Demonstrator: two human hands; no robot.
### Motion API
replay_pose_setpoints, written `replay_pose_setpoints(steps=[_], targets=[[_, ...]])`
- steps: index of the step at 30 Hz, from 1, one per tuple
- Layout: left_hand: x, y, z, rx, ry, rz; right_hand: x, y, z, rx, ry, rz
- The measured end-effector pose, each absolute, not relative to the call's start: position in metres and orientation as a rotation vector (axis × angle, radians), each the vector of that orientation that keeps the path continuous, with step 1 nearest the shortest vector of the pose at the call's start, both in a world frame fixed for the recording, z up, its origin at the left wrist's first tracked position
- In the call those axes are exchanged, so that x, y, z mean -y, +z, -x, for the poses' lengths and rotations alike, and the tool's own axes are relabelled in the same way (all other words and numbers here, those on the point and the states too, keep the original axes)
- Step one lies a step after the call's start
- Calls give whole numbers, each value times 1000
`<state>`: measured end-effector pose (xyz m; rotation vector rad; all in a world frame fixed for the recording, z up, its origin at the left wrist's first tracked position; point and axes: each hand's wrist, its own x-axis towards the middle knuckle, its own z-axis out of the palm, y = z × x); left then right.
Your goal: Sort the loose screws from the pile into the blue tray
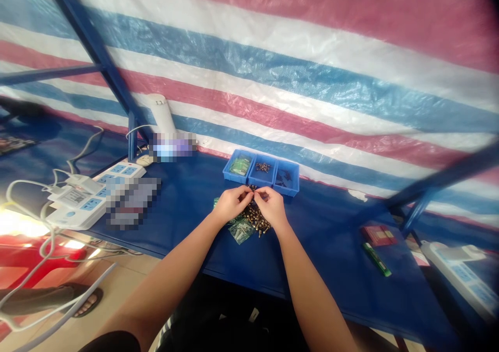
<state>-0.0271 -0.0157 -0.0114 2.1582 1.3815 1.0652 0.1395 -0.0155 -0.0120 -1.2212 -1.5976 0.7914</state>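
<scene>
My left hand (233, 204) and my right hand (272, 206) meet fingertip to fingertip over the blue table, both closed in a pinch. A small dark metal part (253, 188) shows between the fingertips; its exact kind is too small to tell. Below my hands lies a heap of small brass-coloured metal parts (260, 222). Against its left side is a clear greenish plastic bag (240, 231) with silvery pins or screws inside. Just beyond my hands, three blue bins stand side by side: one with greenish bags (239, 165), one with brassy parts (264, 168), one with dark pieces (286, 178).
White power strips with cables (91, 201) and a blurred-out flat object (132, 204) lie at left. A white cylinder (162, 115) stands behind. At right are a red box (378, 235) and a green pack (376, 259). Another person's foot (88, 302) shows lower left.
</scene>
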Motion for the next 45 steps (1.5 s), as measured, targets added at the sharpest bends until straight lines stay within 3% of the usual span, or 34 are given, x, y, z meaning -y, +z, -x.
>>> replay_pose_setpoints(steps=[7,20,29,45], targets=[[16,-11,27,-1345,1117,-2102,13,-12,-137,1438,986,1098],[17,-7,30,-1265,1096,-2125,21,-8,-131,1472,889,1076],[15,-13,27,-1264,1069,-2119,15,-14,-131,1167,1171,1014],[12,-18,26,-1315,1101,-2132,13,-15,-131,1151,1125,1089]])
